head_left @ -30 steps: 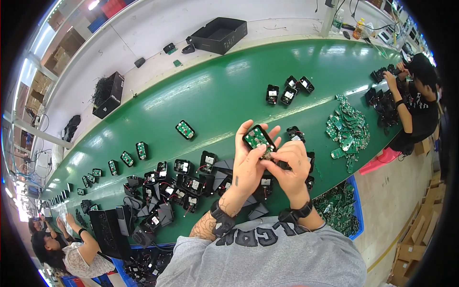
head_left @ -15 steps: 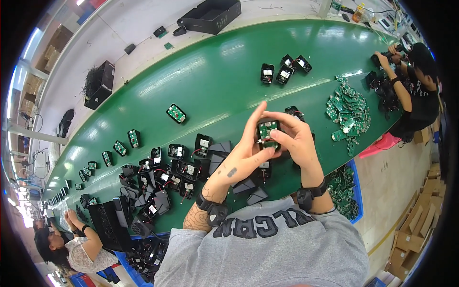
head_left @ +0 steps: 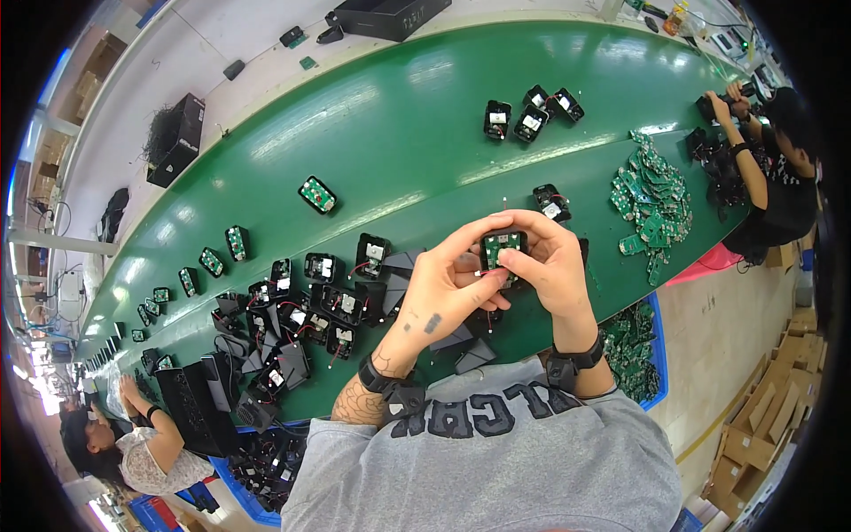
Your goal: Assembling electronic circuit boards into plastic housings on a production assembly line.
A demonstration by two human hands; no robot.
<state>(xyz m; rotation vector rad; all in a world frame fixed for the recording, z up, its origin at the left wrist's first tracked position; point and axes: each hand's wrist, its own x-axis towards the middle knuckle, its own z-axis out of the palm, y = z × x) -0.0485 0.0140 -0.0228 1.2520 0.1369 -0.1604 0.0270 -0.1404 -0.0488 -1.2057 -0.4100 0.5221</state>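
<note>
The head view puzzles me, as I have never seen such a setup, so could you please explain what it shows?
Certainly. There is no robot here, only a person's bare left hand and right hand. A wide fisheye camera worn on the head looks down, which is why straight edges look bent. Together the hands hold a small black case with a green board inside; the right thumb rests over the board. On the green table, open black cases crowd to the left, and a heap of loose green circuit boards lies to the right. Co-workers sit on both sides.
</note>
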